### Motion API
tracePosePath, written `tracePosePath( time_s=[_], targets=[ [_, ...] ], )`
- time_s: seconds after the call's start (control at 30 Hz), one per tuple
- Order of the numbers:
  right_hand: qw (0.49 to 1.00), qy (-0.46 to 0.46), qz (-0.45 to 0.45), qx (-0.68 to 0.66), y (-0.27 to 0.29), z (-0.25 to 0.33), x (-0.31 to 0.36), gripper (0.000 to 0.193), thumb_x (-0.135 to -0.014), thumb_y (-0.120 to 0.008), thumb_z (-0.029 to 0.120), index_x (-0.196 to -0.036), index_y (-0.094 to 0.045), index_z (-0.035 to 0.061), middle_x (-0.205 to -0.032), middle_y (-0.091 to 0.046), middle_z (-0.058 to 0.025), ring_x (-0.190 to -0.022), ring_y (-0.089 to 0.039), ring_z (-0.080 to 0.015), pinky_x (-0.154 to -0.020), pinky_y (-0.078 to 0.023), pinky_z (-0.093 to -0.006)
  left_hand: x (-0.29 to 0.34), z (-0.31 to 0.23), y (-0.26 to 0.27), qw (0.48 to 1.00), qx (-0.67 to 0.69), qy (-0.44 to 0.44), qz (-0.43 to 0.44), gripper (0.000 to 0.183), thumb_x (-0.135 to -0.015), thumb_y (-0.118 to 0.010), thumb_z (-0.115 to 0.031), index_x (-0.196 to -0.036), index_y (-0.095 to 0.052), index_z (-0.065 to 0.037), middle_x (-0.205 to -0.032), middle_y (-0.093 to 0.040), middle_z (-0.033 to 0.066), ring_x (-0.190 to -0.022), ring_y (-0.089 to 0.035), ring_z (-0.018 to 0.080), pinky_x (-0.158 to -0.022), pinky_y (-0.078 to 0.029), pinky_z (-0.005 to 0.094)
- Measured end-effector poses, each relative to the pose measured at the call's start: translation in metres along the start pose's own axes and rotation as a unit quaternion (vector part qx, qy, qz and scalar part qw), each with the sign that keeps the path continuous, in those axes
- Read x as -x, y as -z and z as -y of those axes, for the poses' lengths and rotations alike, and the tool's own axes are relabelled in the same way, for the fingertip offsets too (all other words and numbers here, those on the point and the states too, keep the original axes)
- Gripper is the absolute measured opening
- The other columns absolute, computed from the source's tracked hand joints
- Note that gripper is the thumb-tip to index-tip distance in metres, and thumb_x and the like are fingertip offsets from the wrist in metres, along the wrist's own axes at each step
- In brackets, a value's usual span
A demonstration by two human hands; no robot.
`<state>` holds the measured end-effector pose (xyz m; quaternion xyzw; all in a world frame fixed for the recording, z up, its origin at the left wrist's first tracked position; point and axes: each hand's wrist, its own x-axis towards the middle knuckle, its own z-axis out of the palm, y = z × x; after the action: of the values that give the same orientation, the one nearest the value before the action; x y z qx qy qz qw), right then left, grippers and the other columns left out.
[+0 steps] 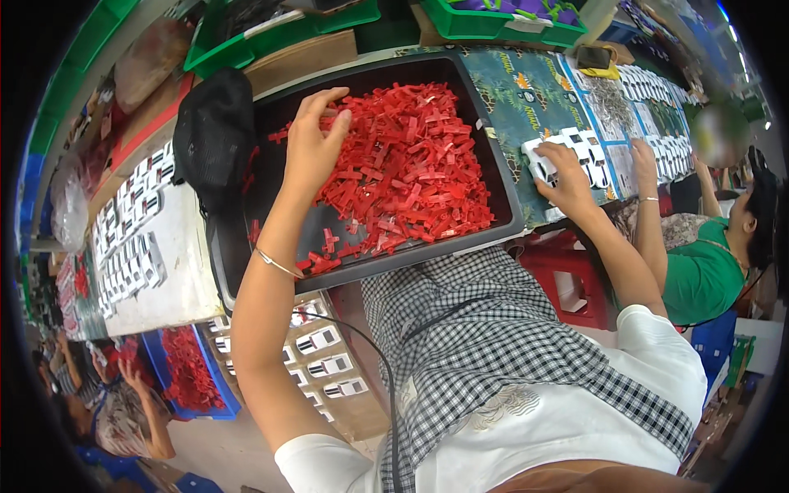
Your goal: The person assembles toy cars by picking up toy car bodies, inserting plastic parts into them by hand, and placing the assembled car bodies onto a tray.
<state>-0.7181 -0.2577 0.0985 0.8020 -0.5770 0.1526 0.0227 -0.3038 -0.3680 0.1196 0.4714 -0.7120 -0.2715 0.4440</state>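
A black tray [382,267] full of small red plastic parts [403,156] lies before me. Over its left side my left hand [314,140] hovers with fingers curved and thumb apart, nothing visible between them. To the right of the tray, my right hand [569,179] has its thumb and fingers around the edge of a white plastic part [536,166]. More white plastic parts [588,152] lie beside and partly beneath that hand, on a dark green patterned mat [522,94]. My palm hides some of them.
A black cloth bag [215,127] hangs over the tray's left corner. Rows of white parts [131,271] lie on the left table. Green bins [509,26] stand behind. At right, a co-worker in a green shirt [705,275] reaches toward more white parts. A blue crate [233,394] holds red pieces.
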Motion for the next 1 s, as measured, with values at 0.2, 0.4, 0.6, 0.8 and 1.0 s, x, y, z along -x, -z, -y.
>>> tracePosePath(
  time_s=[0.2,0.4,0.6,0.8,1.0],
  targets=[
    [0.805,-0.263,-0.034,-0.531,0.036,0.004,-0.043,0.05,-0.086,-0.062,0.006,-0.133,-0.049,-0.0036,-0.123,-0.059,-0.0112,-0.105,-0.06,-0.016,-0.093,-0.047,-0.0301,-0.003,0.008,0.008,0.996,0.074,-0.012,-0.039,0.032,-0.089,-0.064,-0.016,-0.117,-0.062,-0.001,-0.113,-0.062,0.0128,-0.089,-0.067,0.0192,-0.077,-0.054,0.0305],
    [0.758,-0.145,0.137,-0.621,0.047,0.096,-0.112,0.056,-0.089,-0.063,0.02,-0.135,-0.045,-0.0046,-0.127,-0.056,-0.0116,-0.11,-0.057,-0.0166,-0.094,-0.046,-0.03,0.002,-0.044,0.009,0.943,-0.009,-0.33,0.038,0.077,-0.068,-0.081,-0.034,-0.132,-0.047,-0.006,-0.132,-0.05,0.0135,-0.125,-0.044,0.0323,-0.106,-0.035,0.0426],
    [0.624,-0.213,0.28,-0.698,-0.008,0.185,-0.162,0.028,-0.097,-0.049,0.016,-0.121,-0.056,0.0037,-0.114,-0.062,-0.0076,-0.098,-0.064,-0.015,-0.075,-0.056,-0.0301,0.014,-0.043,0.008,0.939,-0.07,-0.309,0.133,0.066,-0.066,-0.078,-0.019,-0.128,-0.054,-0.011,-0.116,-0.06,0.0081,-0.108,-0.055,0.029,-0.094,-0.043,0.0407],
    [0.243,-0.142,0.302,-0.911,-0.08,0.19,-0.203,0.03,-0.101,-0.033,0.016,-0.116,-0.054,0.0004,-0.111,-0.062,-0.0116,-0.104,-0.062,-0.0225,-0.089,-0.053,-0.0363,-0.001,-0.021,0.046,0.93,-0.229,-0.285,0.034,0.039,-0.069,-0.074,-0.018,-0.107,-0.065,-0.012,-0.1,-0.065,0.0049,-0.098,-0.059,0.0243,-0.082,-0.046,0.0368],
    [0.522,-0.091,0.332,-0.781,-0.088,0.273,-0.208,0.034,-0.093,-0.047,0.01,-0.122,-0.056,-0.0061,-0.125,-0.059,-0.018,-0.115,-0.057,-0.0295,-0.101,-0.045,-0.0398,-0.01,-0.022,0.089,0.926,-0.222,-0.192,-0.238,0.019,-0.077,-0.071,-0.014,-0.094,-0.068,-0.006,-0.086,-0.064,0.01,-0.082,-0.062,0.028,-0.07,-0.049,0.0362]
  ],
)
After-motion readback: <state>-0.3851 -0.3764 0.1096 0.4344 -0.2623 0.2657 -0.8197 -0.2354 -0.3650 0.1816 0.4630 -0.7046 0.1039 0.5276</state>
